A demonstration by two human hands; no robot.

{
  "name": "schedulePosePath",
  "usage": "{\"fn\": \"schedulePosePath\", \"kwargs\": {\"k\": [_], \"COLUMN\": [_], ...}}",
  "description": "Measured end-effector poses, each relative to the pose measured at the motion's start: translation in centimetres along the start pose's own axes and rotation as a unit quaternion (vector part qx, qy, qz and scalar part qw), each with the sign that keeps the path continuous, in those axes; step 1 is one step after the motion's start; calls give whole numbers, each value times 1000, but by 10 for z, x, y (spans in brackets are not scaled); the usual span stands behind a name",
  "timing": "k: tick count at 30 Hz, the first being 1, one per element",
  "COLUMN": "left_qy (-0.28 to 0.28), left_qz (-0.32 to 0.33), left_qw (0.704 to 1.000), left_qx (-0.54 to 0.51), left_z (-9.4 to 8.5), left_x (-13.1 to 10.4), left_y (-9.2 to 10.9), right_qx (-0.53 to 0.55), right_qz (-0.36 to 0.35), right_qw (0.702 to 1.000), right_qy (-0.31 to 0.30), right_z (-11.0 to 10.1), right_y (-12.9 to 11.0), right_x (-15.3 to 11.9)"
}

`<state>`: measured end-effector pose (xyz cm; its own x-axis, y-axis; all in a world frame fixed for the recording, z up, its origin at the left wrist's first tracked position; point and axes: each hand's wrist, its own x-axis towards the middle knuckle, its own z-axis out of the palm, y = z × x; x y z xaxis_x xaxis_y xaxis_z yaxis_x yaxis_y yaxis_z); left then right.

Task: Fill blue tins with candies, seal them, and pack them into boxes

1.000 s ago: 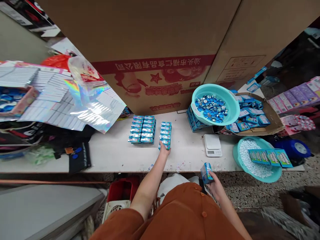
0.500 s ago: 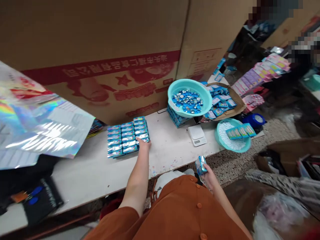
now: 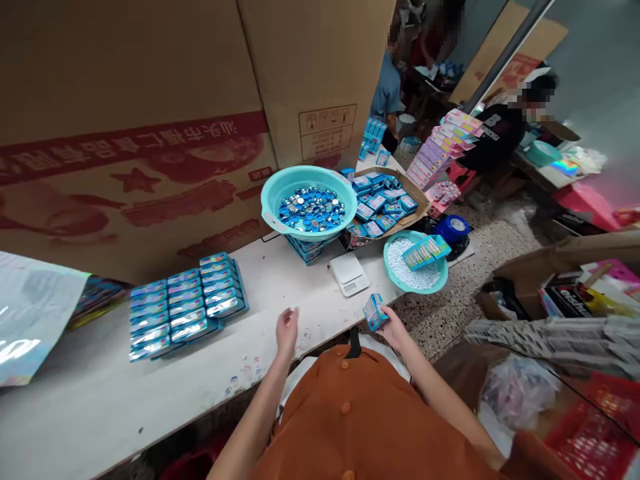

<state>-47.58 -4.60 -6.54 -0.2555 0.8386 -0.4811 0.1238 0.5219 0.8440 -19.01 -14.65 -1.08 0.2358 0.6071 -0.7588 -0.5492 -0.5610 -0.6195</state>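
My right hand (image 3: 395, 328) is closed round a small blue printed box (image 3: 375, 312), held tilted at the table's front edge, just below a white digital scale (image 3: 349, 275). My left hand (image 3: 287, 332) is over the white table (image 3: 270, 293) with its fingers loosely bent and apart, and I see nothing in it. Left of that hand, shiny blue packs (image 3: 187, 303) stand in three packed rows. A turquoise basin (image 3: 270, 190) of blue and silver caps rests on stacked blue boxes (image 3: 305, 250).
Right of the scale, a turquoise bowl (image 3: 443, 280) holds white pellets with a strip of blue boxes (image 3: 425, 252) lying across it. An open carton (image 3: 417, 217) is full of blue boxes. Large cardboard cartons (image 3: 200, 80) wall the back. Co-workers (image 3: 493, 140) sit farther off.
My left hand has let go of the rows of packs and moved right, towards my body. My right hand still holds the box, now raised nearer the scale. The view has turned right.
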Motion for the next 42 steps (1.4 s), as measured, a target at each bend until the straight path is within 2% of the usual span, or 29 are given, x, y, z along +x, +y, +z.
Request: {"fn": "schedulePosePath", "kwargs": {"k": [2, 4, 6, 8, 10, 13, 15, 16, 18, 19, 21, 24, 26, 27, 29, 32, 37, 39, 42], "left_qy": [-68, -155, -251, -317, -326, -271, -219, -192, -132, -99, -33, 24, 36, 41, 47, 48, 43, 46, 66], "left_qz": [127, 193, 202, 196, 195, 173, 155, 151, 145, 139, 116, 76, 60, 57, 58, 64, 84, 88, 82], "left_qw": [989, 969, 947, 928, 922, 936, 945, 944, 934, 925, 911, 901, 898, 897, 894, 891, 907, 923, 956], "left_qx": [31, 22, 6, 24, 75, 142, 188, 222, 300, 338, 394, 427, 434, 436, 442, 447, 410, 372, 275], "left_z": [33, 63, 89, 109, 120, 117, 107, 100, 85, 78, 64, 50, 48, 48, 51, 60, 76, 82, 86], "left_x": [-36, -65, -84, -95, -99, -102, -105, -107, -111, -112, -114, -114, -114, -113, -112, -110, -111, -115, -122], "left_y": [18, 42, 62, 73, 75, 65, 54, 48, 33, 26, 12, -3, -6, -5, -2, 5, 12, 12, 10], "right_qx": [-77, -169, -238, -275, -297, -311, -335, -355, -393, -406, -425, -448, -450, -443, -415, -407, -521, -508, -437], "right_qz": [15, 35, 63, 92, 101, 93, 32, -22, -162, -232, -360, -504, -548, -559, -562, -537, -516, -512, -500], "right_qw": [995, 975, 940, 907, 884, 871, 878, 883, 883, 872, 829, 725, 665, 647, 638, 655, 636, 657, 708], "right_qy": [-56, -142, -238, -306, -347, -368, -339, -305, -202, -146, -35, 138, 235, 271, 323, 342, 239, 219, 242], "right_z": [-8, -12, -12, -8, -5, -5, -12, -19, -40, -54, -83, -124, -144, -151, -161, -169, -163, -162, -168], "right_y": [-19, -37, -51, -62, -70, -76, -78, -80, -88, -95, -117, -160, -189, -201, -217, -225, -228, -232, -236], "right_x": [18, 34, 49, 59, 67, 73, 74, 73, 69, 66, 59, 52, 53, 55, 62, 72, 88, 93, 98]}}
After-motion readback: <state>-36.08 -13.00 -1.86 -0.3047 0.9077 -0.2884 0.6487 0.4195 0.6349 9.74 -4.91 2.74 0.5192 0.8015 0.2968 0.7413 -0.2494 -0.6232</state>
